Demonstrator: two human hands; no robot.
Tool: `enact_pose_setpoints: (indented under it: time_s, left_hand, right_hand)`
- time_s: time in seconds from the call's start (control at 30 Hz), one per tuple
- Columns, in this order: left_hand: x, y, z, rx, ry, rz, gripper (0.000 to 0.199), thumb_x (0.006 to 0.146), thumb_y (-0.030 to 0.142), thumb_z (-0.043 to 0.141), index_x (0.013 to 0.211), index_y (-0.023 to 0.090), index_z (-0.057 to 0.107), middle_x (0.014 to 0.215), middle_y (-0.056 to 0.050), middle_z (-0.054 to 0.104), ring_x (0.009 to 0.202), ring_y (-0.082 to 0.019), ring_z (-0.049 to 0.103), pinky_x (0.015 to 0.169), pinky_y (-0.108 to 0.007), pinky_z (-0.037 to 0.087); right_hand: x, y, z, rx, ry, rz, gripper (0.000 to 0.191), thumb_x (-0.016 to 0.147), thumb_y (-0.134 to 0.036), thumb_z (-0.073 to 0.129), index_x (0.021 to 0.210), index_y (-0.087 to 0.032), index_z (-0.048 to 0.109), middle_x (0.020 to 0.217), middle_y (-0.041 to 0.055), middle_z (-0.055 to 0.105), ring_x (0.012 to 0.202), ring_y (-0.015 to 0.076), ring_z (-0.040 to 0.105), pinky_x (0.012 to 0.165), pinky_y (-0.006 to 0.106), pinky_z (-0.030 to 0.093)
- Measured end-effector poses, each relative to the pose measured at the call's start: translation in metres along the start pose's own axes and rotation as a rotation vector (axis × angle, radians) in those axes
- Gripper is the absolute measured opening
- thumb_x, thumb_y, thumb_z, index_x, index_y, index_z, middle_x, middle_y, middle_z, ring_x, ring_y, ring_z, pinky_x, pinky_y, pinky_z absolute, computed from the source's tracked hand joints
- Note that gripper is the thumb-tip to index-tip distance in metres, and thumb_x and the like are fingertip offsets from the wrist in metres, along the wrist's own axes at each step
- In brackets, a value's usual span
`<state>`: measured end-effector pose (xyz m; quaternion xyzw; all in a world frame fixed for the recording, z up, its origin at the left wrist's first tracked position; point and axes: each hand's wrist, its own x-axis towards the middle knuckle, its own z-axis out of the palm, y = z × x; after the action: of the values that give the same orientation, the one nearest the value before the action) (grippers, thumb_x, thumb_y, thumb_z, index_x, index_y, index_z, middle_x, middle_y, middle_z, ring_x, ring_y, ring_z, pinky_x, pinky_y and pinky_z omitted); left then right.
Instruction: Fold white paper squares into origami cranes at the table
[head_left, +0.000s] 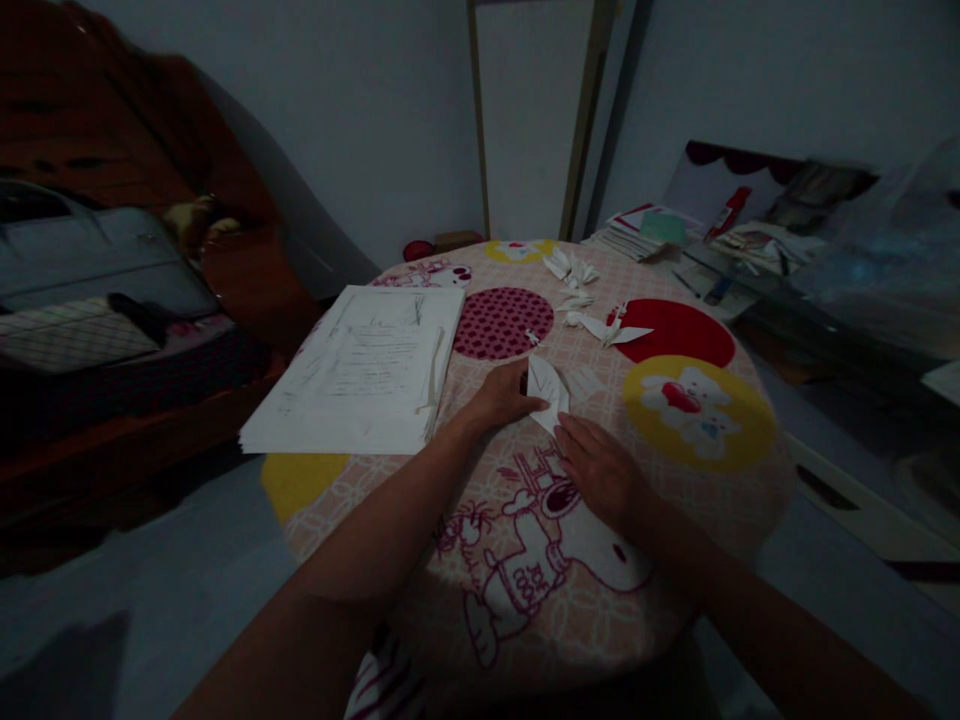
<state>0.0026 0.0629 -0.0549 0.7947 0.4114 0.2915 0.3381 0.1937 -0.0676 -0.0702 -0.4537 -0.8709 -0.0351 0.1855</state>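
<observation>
A piece of folded white paper (549, 388), with a pointed lower end and a curved right side, is between my two hands over the round table. My left hand (504, 396) is closed on its left edge, thumb across the front. At the lower right edge, my right hand (600, 468) has its fingers together, fingertips on the paper; its thumb is hidden. Just beyond lie a folded paper bird (611, 330) with spread wings and more folded white paper pieces (570, 268).
A thick stack of white sheets (352, 370) lies on the left of the patterned tablecloth (675, 520). Papers and booklets (637, 232) stand behind at right, beside a glass-topped table (847, 320). A wooden seat (247, 270) with bags is at left.
</observation>
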Motion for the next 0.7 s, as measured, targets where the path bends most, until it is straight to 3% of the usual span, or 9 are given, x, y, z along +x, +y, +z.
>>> enact_pose_setpoints:
  time_s: [0.2, 0.3, 0.43, 0.5, 0.6, 0.7]
  left_hand:
    - [0.005, 0.003, 0.003, 0.089, 0.103, -0.107, 0.033, 0.066, 0.028, 0.079, 0.094, 0.015, 0.067, 0.079, -0.002, 0.065, 0.072, -0.016, 0.056, 0.069, -0.029, 0.045]
    - [0.007, 0.002, 0.002, 0.119, 0.151, -0.142, 0.039, 0.067, 0.026, 0.077, 0.104, 0.015, 0.067, 0.074, 0.001, 0.061, 0.068, -0.014, 0.055, 0.069, -0.028, 0.046]
    - [0.009, -0.003, 0.004, 0.102, 0.178, -0.131, 0.049, 0.072, 0.020, 0.073, 0.119, 0.016, 0.062, 0.081, 0.000, 0.063, 0.072, -0.014, 0.058, 0.074, -0.030, 0.049]
    - [0.008, -0.003, 0.006, 0.156, 0.230, -0.065, 0.054, 0.073, 0.016, 0.071, 0.125, 0.016, 0.059, 0.095, -0.004, 0.065, 0.082, -0.018, 0.061, 0.081, -0.034, 0.051]
    - [0.007, -0.001, 0.008, 0.294, 0.294, 0.153, 0.057, 0.073, 0.006, 0.065, 0.128, 0.018, 0.057, 0.123, -0.011, 0.060, 0.111, -0.024, 0.057, 0.098, -0.042, 0.048]
    - [0.002, 0.005, 0.009, 0.362, 0.209, 0.354, 0.047, 0.081, 0.003, 0.055, 0.126, 0.019, 0.061, 0.130, -0.012, 0.058, 0.121, -0.024, 0.053, 0.103, -0.042, 0.046]
  right_hand:
    - [-0.010, -0.001, 0.000, -0.036, -0.039, -0.023, 0.049, 0.093, -0.028, 0.054, 0.136, -0.004, 0.052, 0.146, 0.0230, 0.048, 0.137, 0.0325, 0.041, 0.111, 0.049, 0.040]
    - [-0.012, 0.001, 0.001, -0.022, -0.050, -0.033, 0.050, 0.093, -0.030, 0.055, 0.138, -0.007, 0.051, 0.147, 0.0214, 0.047, 0.138, 0.0314, 0.040, 0.113, 0.049, 0.038]
    - [-0.013, 0.001, 0.000, 0.014, -0.040, -0.024, 0.052, 0.092, -0.028, 0.057, 0.139, -0.008, 0.049, 0.147, 0.0210, 0.047, 0.139, 0.0316, 0.040, 0.113, 0.050, 0.038]
    - [-0.012, 0.000, -0.001, 0.035, -0.031, -0.012, 0.053, 0.091, -0.028, 0.058, 0.139, -0.008, 0.049, 0.147, 0.0211, 0.047, 0.138, 0.0320, 0.040, 0.112, 0.051, 0.039]
    - [-0.012, -0.001, -0.002, 0.065, -0.021, 0.004, 0.051, 0.092, -0.027, 0.057, 0.139, -0.010, 0.049, 0.147, 0.0212, 0.047, 0.138, 0.0319, 0.041, 0.111, 0.052, 0.040]
    - [-0.012, -0.001, -0.001, 0.073, -0.016, 0.009, 0.050, 0.092, -0.027, 0.055, 0.139, -0.011, 0.049, 0.147, 0.0209, 0.047, 0.139, 0.0316, 0.040, 0.110, 0.052, 0.040]
